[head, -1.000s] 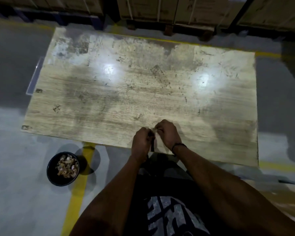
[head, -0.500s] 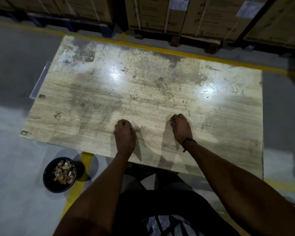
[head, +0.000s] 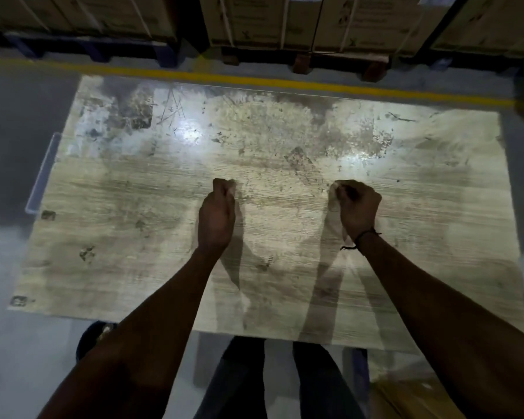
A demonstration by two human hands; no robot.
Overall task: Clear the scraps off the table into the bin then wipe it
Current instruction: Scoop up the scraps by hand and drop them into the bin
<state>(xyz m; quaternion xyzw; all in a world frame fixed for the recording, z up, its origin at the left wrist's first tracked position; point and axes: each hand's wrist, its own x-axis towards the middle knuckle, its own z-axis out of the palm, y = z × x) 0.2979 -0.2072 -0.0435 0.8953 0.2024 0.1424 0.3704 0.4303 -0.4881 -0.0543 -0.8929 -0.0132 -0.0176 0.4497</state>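
Note:
The worn, stained wooden table [head: 118, 237] fills the middle of the head view. Over its centre my left hand [head: 217, 213] is curled into a fist, with a pale bit showing at the fingertips. My right hand [head: 356, 208] is curled the same way, a hand's width to the right, gripping a pale edge. A thin, see-through pale sheet [head: 332, 193] seems to hang stretched between the two hands, though it is faint. The black bin [head: 90, 338] stands on the floor at the near left, mostly hidden behind my left forearm.
Stacked cartons on pallets [head: 285, 22] line the far side behind a yellow floor line [head: 254, 80]. A clear bracket [head: 41, 176] juts from the table's left edge. My legs [head: 273, 379] stand at the near edge. A brown carton [head: 412, 400] lies on the floor at the near right.
Both hands started together at the near table edge, then moved apart and forward to the table's centre. The view shifted forward, and the bin slid mostly under my left forearm.

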